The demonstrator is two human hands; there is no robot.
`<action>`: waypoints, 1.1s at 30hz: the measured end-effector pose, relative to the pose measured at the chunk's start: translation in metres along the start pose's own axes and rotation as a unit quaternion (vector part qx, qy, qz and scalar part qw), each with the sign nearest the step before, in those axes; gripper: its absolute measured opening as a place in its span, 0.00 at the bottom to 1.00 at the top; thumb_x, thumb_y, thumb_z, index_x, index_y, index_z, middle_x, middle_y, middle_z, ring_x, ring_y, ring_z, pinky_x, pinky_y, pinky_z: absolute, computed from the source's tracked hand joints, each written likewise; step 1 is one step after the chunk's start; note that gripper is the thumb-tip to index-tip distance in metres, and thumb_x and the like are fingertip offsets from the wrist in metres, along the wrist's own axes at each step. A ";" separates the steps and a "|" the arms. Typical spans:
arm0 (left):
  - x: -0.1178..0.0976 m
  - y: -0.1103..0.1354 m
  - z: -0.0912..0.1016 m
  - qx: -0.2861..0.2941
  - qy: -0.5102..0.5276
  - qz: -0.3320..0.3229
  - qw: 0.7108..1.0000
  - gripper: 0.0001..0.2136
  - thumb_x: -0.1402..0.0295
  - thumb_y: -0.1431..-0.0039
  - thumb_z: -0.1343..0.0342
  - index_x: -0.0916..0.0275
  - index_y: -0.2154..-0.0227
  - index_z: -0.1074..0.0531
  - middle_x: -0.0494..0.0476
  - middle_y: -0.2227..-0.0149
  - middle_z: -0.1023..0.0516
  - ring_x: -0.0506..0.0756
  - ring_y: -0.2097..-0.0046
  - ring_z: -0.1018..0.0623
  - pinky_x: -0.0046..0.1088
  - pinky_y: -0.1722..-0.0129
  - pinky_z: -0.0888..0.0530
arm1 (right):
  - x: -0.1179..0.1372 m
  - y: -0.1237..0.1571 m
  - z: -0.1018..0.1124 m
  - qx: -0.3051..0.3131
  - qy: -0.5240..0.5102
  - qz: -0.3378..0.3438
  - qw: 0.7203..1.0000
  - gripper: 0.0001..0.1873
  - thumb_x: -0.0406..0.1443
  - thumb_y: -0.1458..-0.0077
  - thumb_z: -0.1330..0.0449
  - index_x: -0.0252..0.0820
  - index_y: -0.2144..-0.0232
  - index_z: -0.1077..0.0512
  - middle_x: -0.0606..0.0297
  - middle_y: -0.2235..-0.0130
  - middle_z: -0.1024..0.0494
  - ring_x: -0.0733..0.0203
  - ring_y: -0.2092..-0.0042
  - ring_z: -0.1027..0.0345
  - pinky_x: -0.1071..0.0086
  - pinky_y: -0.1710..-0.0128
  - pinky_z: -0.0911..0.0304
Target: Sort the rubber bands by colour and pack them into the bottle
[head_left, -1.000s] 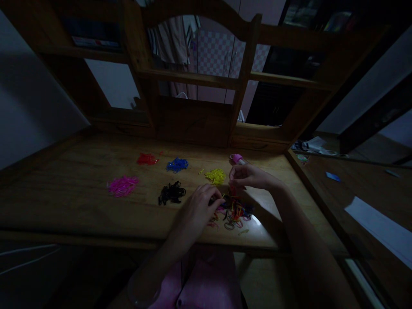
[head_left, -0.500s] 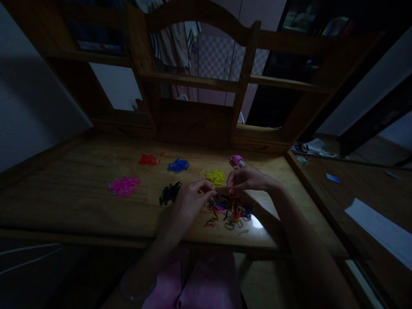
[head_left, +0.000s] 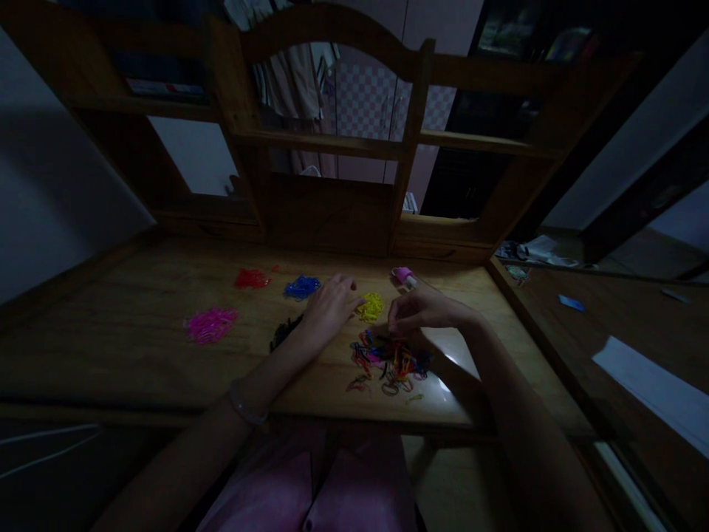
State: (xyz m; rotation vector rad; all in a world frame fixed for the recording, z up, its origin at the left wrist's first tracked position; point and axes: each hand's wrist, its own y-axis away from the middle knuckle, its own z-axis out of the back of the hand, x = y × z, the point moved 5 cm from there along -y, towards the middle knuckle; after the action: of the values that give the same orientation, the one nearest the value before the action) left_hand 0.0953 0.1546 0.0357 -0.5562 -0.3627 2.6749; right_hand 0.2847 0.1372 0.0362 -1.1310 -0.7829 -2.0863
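Nearest the camera lay a lap in pink cloth [head_left: 332, 488], and the left forearm crossed the front edge of the wooden desk [head_left: 138, 355] with a pale bracelet [head_left: 244, 403] on the wrist. Just past that edge sat a tangled mixed pile of coloured rubber bands [head_left: 388, 362]. The right hand [head_left: 421, 314] hovered over the far side of this pile, fingers curled in with the tips drawn toward the thumb; whether the pinch held a band was too dark to tell. The left hand [head_left: 329, 307] reached further out, palm down and fingers loosely stretched, closed on nothing visible, its fingertips touching the near edge of the yellow pile [head_left: 370, 307]. A black pile [head_left: 282, 332] showed partly from under the left wrist, and a pink pile [head_left: 210, 325] lay well off to the left. Beyond were a blue pile [head_left: 302, 287] and a red pile [head_left: 250, 278], with a small pink object [head_left: 403, 275] behind the right hand. A wooden shelf unit [head_left: 332, 140] rose at the back
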 end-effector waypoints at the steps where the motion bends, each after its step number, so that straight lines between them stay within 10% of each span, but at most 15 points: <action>1: 0.002 0.001 -0.001 -0.008 -0.004 0.003 1.000 0.12 0.61 0.40 0.44 0.61 0.57 0.30 0.61 0.54 0.26 0.59 0.54 0.25 0.33 0.55 0.30 | 0.000 0.001 0.003 -0.014 0.014 0.003 1.000 0.15 0.43 0.46 0.36 0.38 0.63 0.24 0.62 0.64 0.21 0.62 0.64 0.28 0.71 0.64 0.35; 15: 0.002 -0.002 -0.011 0.057 0.150 0.017 0.987 0.13 0.73 0.36 0.56 0.62 0.52 0.31 0.61 0.49 0.26 0.56 0.47 0.27 0.37 0.44 0.33 | -0.020 0.016 0.006 0.013 0.162 -0.160 0.974 0.13 0.40 0.55 0.32 0.38 0.67 0.23 0.61 0.71 0.21 0.63 0.74 0.31 0.72 0.77 0.40; 23: -0.042 0.020 0.012 0.038 0.159 -0.043 0.986 0.11 0.69 0.36 0.52 0.62 0.55 0.27 0.60 0.54 0.27 0.57 0.49 0.28 0.35 0.46 0.33 | -0.015 0.012 -0.001 0.032 0.184 -0.150 0.971 0.08 0.32 0.53 0.40 0.37 0.68 0.23 0.64 0.73 0.23 0.67 0.78 0.35 0.75 0.81 0.44; 33: -0.076 0.038 -0.009 0.140 0.214 -0.122 0.959 0.07 0.71 0.39 0.46 0.59 0.61 0.24 0.55 0.59 0.24 0.56 0.53 0.27 0.33 0.50 0.32 | -0.009 0.015 0.000 0.052 0.124 -0.100 0.986 0.09 0.35 0.51 0.38 0.36 0.66 0.25 0.63 0.71 0.23 0.66 0.73 0.33 0.74 0.76 0.42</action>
State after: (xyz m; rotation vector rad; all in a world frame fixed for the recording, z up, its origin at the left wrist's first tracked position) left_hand 0.1519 0.0900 0.0405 -0.9064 0.0681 2.2371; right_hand 0.3004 0.1302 0.0317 -0.7432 -0.9004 -2.2679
